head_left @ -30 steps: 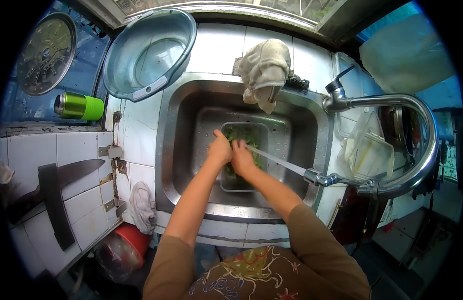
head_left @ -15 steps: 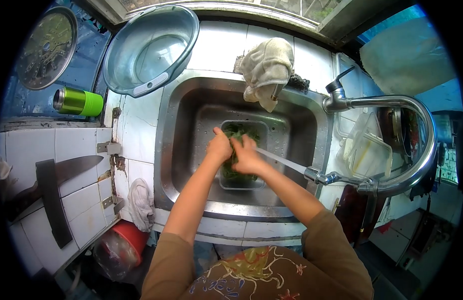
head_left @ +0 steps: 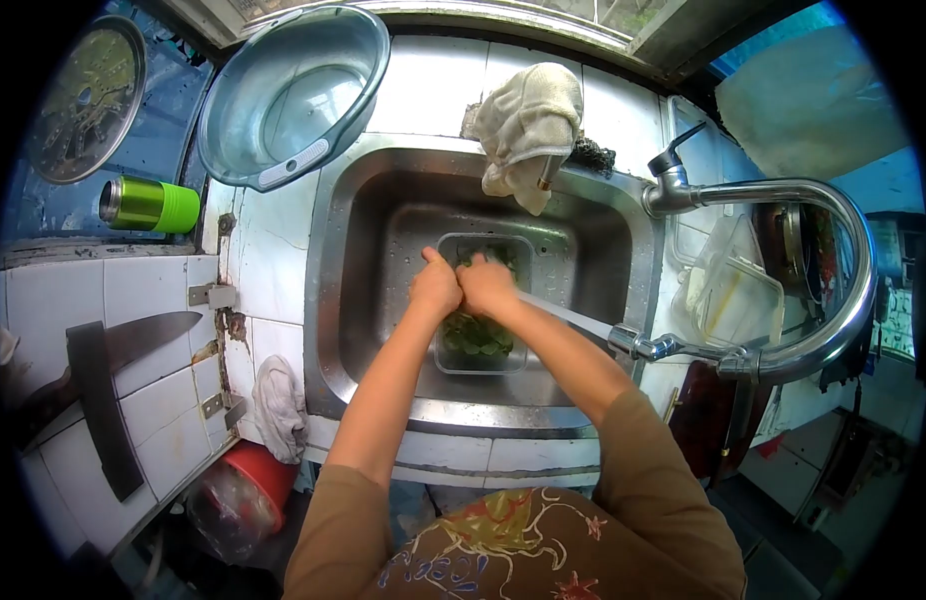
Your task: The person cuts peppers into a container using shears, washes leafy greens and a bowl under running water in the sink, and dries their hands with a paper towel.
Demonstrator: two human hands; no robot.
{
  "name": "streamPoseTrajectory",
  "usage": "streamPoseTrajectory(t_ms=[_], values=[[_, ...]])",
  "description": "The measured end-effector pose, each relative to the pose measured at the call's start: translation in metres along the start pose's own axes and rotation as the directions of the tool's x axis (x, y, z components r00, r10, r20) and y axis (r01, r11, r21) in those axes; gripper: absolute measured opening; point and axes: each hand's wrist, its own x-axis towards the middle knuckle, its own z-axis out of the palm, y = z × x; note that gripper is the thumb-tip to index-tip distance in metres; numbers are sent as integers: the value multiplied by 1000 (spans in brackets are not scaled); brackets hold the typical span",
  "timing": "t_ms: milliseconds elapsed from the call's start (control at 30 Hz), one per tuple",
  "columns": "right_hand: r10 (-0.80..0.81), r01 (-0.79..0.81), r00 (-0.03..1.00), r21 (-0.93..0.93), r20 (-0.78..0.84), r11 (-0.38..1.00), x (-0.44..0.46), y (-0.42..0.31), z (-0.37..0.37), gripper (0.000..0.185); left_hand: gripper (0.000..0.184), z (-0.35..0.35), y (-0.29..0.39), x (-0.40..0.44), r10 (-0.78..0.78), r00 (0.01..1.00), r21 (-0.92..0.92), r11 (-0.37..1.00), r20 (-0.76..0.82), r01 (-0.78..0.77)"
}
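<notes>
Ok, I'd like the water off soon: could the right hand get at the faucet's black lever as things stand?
Probably yes: from the right hand, at the leafy greens, the way over the sink to the black lever looks free; the curved spout bends away.

You have two hands, one container in the sink; left of it, one knife; right, one faucet.

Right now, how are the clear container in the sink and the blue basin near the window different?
The clear container is rectangular; the blue basin is rounded, with a pale grip. The container looks colourless and smaller, the basin blue-tinted and larger. The container sits in the sink with leafy greens inside; the basin rests on the tiled counter. Both look see-through.
</notes>
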Motion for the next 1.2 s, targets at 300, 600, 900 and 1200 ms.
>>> streamPoseTrajectory(t_ms=[300, 600, 900, 1200], values=[[-108, 125, 988, 150, -114, 981, -60, 5, -35, 71, 65, -30, 22, -27, 2, 997, 72, 997, 74, -7], [-42, -17, 984, -331, -171, 944, -19, 1, 67, 78, 78, -29, 23, -30, 34, 997, 34, 999, 65, -37], [-117, 158, 987, 625, -106, 764, -9, 37, -21, 57, 76, -24, 15, -31, 76, 997, -40, 996, 30, -75], [234, -234, 972, 74, -1, 969, 12, -13, 26, 72, 64, -17, 15, -23, 47, 998, -88, 995, -33, -50]])
